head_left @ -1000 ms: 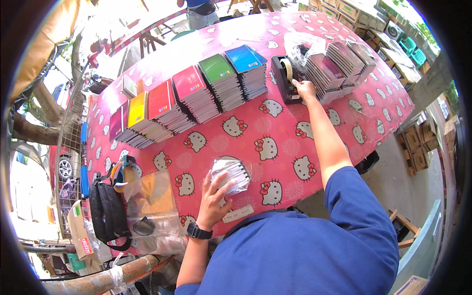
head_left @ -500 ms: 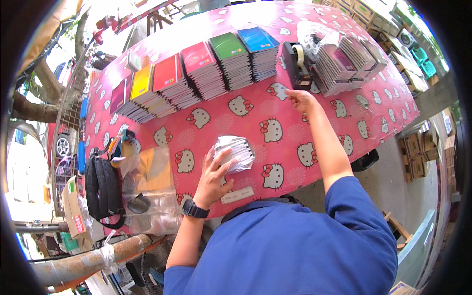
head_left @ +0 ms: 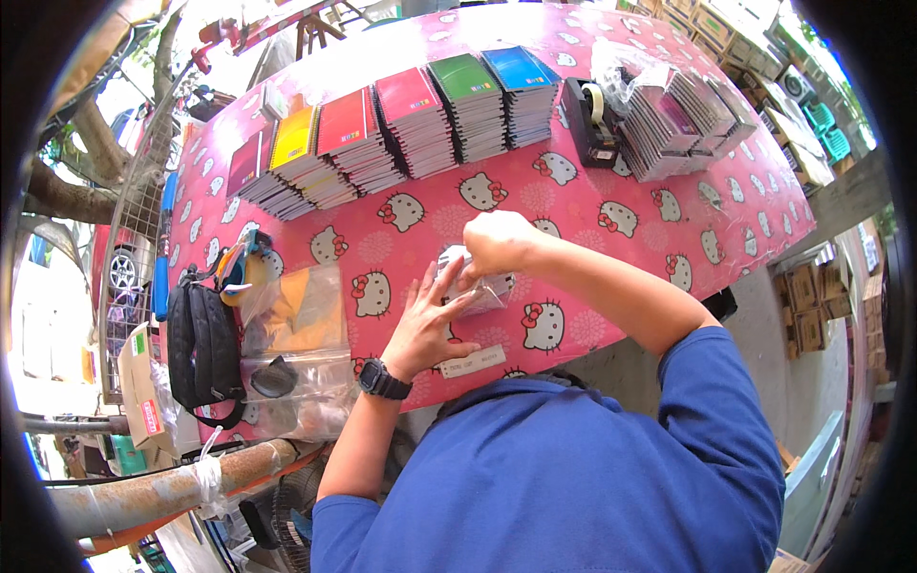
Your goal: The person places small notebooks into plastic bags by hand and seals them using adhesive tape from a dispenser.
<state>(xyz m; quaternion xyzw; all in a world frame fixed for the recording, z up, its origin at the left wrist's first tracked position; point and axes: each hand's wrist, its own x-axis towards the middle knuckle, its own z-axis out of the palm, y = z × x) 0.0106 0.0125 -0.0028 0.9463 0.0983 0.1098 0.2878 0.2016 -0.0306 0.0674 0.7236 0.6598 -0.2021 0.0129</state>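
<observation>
A small plastic-wrapped bundle (head_left: 491, 295) lies on the pink table, partly covered by both hands; what is inside looks pale and stacked. My left hand (head_left: 430, 325), a dark watch on its wrist, rests with spread fingers on the bundle's left side. Over the far end of the bundle is my right hand (head_left: 499, 243), fingers closed; anything between them is hidden. A white labelled strip (head_left: 473, 362) lies close to the near table edge, below the bundle. Beyond the hands stands a black tape dispenser (head_left: 592, 124) with a roll in it.
Spiral notebooks stand in several stacks, including red (head_left: 346, 124), green (head_left: 465, 78) and blue (head_left: 521, 72). Plastic-wrapped notebook packs (head_left: 669, 124) sit at the far right. On the left are a black bag (head_left: 201, 349) and clear plastic sleeves (head_left: 301, 315).
My right hand has come from near the tape dispenser, leftward and nearer, onto the bundle's far end. My left hand stays on the bundle. The view has shifted slightly.
</observation>
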